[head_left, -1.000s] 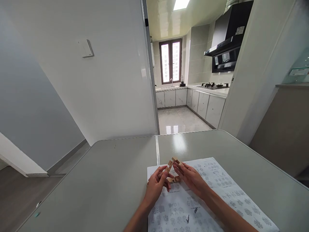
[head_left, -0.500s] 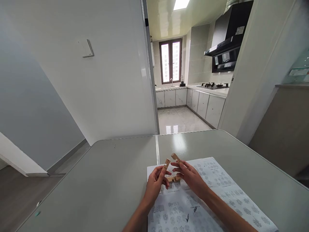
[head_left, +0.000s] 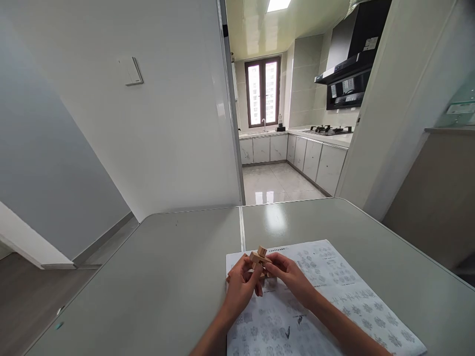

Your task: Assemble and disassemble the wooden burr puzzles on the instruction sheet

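Note:
My left hand (head_left: 239,287) is closed on a small notched wooden block (head_left: 261,251), whose end sticks up above the fingertips. My right hand (head_left: 293,279) pinches a second wooden block (head_left: 256,257), which lies crosswise against the first. The two blocks touch at their notches; fingers hide how far they fit together. Behind and below the hands, another wooden piece (head_left: 273,275) shows partly, on the printed sheet. A bit of wood (head_left: 228,279) also peeks out left of my left hand.
The paper sheet (head_left: 356,291), printed with rows of small diagrams, lies on the grey-green table (head_left: 166,277). A seam (head_left: 242,230) crosses the tabletop. Beyond the table are a white wall (head_left: 178,123) and a kitchen with cabinets (head_left: 261,150).
The two wooden blocks, held apart before, now meet crosswise. My right hand has moved left and tipped its block over against the one in my left hand.

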The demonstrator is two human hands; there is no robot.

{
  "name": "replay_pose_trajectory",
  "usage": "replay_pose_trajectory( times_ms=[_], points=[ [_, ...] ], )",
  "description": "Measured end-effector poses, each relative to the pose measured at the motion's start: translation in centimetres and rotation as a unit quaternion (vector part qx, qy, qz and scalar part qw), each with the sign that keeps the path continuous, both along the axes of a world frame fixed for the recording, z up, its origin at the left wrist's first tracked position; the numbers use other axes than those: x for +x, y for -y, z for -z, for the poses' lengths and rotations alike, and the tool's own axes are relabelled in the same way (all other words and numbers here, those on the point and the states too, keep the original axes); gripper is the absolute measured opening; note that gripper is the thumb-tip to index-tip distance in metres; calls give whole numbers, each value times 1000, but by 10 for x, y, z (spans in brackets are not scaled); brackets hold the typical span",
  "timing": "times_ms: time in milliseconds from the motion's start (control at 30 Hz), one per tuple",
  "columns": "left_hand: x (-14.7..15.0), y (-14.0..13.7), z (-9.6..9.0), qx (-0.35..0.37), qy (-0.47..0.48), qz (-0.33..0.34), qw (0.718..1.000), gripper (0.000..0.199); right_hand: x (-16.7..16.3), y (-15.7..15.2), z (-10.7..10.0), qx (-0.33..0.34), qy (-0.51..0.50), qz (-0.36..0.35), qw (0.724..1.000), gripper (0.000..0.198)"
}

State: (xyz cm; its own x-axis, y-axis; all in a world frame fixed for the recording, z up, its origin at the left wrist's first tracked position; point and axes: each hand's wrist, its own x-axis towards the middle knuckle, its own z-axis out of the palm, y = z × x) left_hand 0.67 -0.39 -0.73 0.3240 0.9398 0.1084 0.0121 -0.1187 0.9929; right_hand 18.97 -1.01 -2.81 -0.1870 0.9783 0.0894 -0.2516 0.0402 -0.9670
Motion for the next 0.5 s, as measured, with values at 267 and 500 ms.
replay_pose_trajectory(
  times_ms=[267, 500],
  points=[
    [-3, -1, 6, 3, -7, -12, 1000, 40, -1, 3, -3, 16, 13, 6, 1000, 39],
    [-1, -1, 11, 6, -3, -24, 1000, 39, -2, 2, -2, 27, 22, 19, 999, 40]
  ],
)
